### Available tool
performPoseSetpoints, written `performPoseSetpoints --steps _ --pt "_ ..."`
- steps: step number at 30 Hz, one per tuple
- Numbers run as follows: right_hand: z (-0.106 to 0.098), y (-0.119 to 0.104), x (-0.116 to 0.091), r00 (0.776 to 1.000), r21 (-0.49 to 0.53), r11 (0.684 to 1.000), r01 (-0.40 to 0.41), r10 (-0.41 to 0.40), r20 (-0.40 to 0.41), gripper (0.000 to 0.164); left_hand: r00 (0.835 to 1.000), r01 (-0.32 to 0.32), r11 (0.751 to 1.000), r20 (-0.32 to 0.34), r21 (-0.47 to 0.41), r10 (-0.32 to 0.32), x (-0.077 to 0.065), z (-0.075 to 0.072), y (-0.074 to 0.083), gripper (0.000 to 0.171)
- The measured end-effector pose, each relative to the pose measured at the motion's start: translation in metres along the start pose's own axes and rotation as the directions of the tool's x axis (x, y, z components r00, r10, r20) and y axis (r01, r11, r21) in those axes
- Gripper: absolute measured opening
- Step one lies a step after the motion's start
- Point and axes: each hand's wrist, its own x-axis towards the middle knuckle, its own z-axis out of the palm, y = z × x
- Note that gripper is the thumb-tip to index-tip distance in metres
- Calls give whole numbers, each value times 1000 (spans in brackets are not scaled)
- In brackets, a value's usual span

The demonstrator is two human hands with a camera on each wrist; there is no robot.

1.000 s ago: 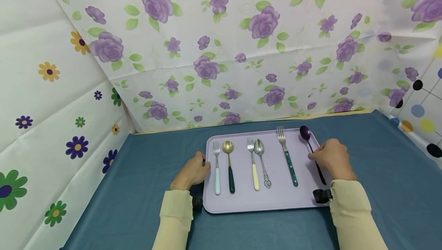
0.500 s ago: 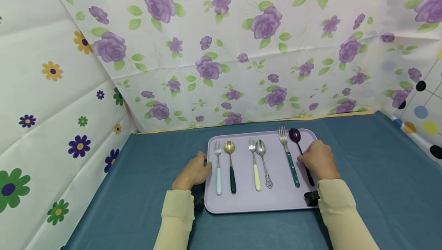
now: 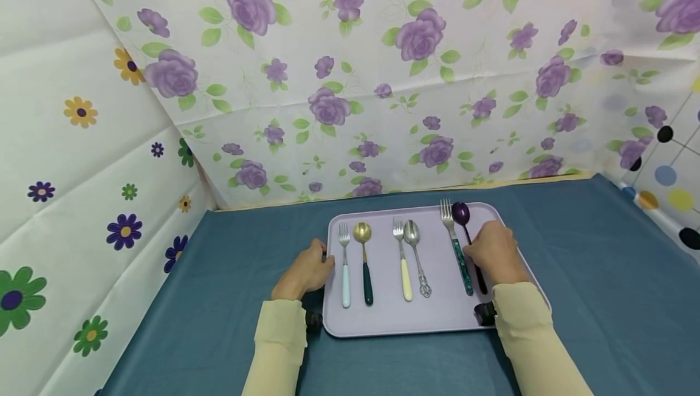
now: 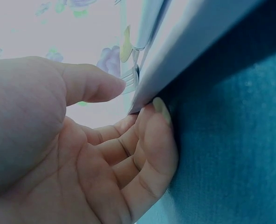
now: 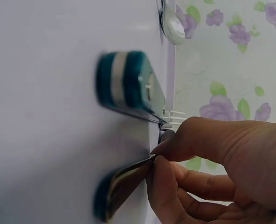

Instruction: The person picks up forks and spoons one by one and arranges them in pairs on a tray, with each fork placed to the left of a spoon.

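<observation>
My right hand (image 3: 496,253) pinches the thin dark handle of a purple-bowled spoon (image 3: 461,214) between thumb and forefinger, over the right part of a pale lilac tray (image 3: 377,324). In the right wrist view the spoon's handle (image 5: 124,186) stands tilted on its edge. Just left of it lies a fork with a green handle (image 3: 460,262). My left hand (image 3: 306,269) holds the tray's left edge; in the left wrist view its fingers (image 4: 152,149) curl under the rim with the thumb above.
On the tray's left lie a light-blue-handled fork (image 3: 346,283) and a gold spoon with dark green handle (image 3: 367,280). A cream-handled fork (image 3: 405,277) and an ornate silver spoon (image 3: 411,235) lie mid-tray. Blue cloth (image 3: 235,280) covers the table; floral sheets (image 3: 328,50) hang behind.
My right hand has moved left with the purple spoon, from the tray's right edge to close beside the green-handled fork. My left hand stays at the tray's left edge.
</observation>
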Motion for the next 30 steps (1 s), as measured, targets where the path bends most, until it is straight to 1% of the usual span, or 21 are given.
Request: performPoseSetpoints --steps 3,9,12,17,19,21,22,23,24,26,28,30 --pt "0 -1 0 1000 8 1000 3 -3 2 15 1000 -2 1000 -1 6 2 0 0 0 42" --pt "1 -2 -1 1000 13 1000 -10 9 24 14 1000 3 1000 7 -21 -3 0 1 -1 41" --pt "1 -2 -3 999 6 1000 -10 10 30 17 1000 4 1000 5 -23 -4 -1 1 -1 41" --pt "-8 -4 -5 994 -18 1000 0 2 105 25 1000 14 1000 6 -22 -14 -2 -1 -2 41" --pt "-14 -4 -4 991 -25 999 38 -35 126 25 1000 11 1000 -4 -6 -11 -4 -2 -1 42" --pt "-21 -3 -3 987 -32 993 112 -108 116 29 999 -18 999 -45 38 19 -5 -3 0 42" --pt "-24 -2 -2 983 -41 986 160 -156 100 35 996 -41 997 -75 67 46 -6 -3 1 44" --pt "-28 -1 -2 976 -55 977 204 -199 88 42 991 -62 994 -111 95 73 -6 -4 2 46" --pt "-31 0 -1 968 -68 967 245 -240 75 51 982 -89 988 -153 127 108 -6 -5 3 49" --pt "-37 2 -1 954 -99 950 297 -292 63 69 955 -141 972 -233 190 184 -7 -6 6 57" --pt "-43 4 -2 950 -126 942 312 -306 66 85 930 -177 957 -280 231 240 -9 -7 11 68" --pt "-49 6 -3 951 -148 940 309 -300 78 96 911 -199 946 -308 255 275 -11 -7 16 75"
